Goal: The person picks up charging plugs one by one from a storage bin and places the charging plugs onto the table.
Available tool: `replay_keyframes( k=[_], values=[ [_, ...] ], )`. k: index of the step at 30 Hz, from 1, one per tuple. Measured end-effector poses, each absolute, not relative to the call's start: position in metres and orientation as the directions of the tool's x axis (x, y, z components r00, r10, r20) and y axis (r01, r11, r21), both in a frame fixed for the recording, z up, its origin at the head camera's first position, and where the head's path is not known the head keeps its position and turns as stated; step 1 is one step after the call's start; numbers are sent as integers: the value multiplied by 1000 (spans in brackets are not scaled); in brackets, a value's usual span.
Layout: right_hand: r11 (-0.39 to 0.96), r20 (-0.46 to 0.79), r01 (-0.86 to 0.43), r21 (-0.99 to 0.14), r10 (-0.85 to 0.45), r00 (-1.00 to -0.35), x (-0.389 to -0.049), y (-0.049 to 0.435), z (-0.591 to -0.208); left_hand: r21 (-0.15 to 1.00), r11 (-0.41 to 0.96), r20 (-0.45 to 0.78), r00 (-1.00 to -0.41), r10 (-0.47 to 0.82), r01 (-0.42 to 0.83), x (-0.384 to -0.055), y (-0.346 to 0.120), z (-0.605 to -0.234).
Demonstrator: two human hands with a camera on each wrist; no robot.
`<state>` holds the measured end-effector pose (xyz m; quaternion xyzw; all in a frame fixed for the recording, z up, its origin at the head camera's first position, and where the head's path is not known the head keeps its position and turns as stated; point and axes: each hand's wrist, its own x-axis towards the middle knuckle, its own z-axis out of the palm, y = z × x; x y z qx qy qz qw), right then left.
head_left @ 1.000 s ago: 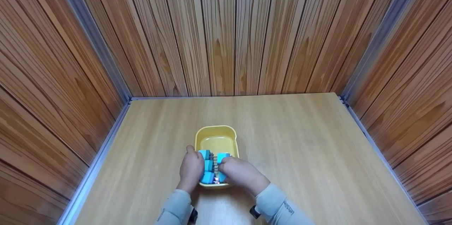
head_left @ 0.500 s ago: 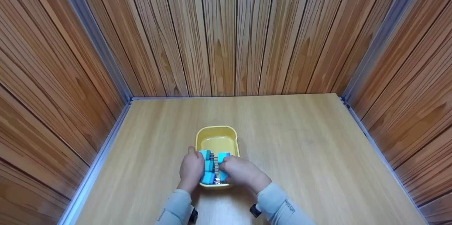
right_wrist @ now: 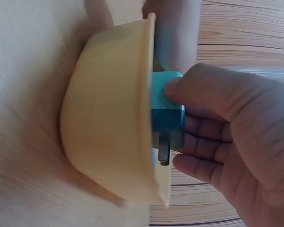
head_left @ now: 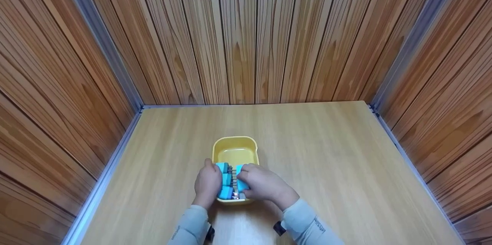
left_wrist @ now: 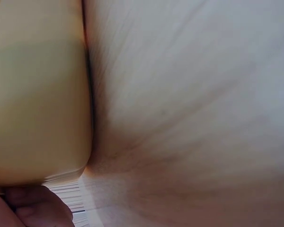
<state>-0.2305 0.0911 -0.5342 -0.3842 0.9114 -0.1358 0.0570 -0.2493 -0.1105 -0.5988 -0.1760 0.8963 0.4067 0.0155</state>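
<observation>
A yellow plastic tub (head_left: pixel 235 143) stands on the table, its near half filled with several turquoise plug adapters (head_left: pixel 226 179) in two rows. My left hand (head_left: pixel 208 182) grips the tub's left side, and its curled fingers (left_wrist: pixel 42 205) show at the tub's end in the left wrist view. At the right side, my right hand (head_left: pixel 265 183) pinches a turquoise plug adapter (right_wrist: pixel 168 90) between thumb and fingers. In the right wrist view this adapter sticks up past the rim, its dark face and metal prongs (right_wrist: pixel 164 149) showing. The tub wall hides its other end.
The wooden table (head_left: pixel 326 160) extends around the tub on all sides. Wood-plank walls (head_left: pixel 236 45) with metal corner rails enclose the back and both sides. Dark wrist bands (head_left: pixel 279 228) sit at the grey sleeves.
My right hand has shifted slightly away and to the right, and more of the adapter in its fingers now shows. My left hand has stayed at the tub's side.
</observation>
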Motion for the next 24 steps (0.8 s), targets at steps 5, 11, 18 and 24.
replay_keyframes(
  k=[5,11,18,24],
  values=[
    [689,-3,-649,-323,-687,-727,-227,98,-524,733,594,-177,-936,-303,-331,-248,-111,-599],
    [724,-19,-623,-296,-656,-754,-223,110,-518,729,595,-180,-933,-312,-340,-248,-109,-599],
    [747,-7,-599,-290,-627,-779,-223,123,-517,737,565,-225,-922,-314,-372,-246,-109,-599],
    [767,4,-556,-319,-586,-810,-226,134,-516,729,583,-198,-925,-323,-359,-247,-109,-599]
  ],
)
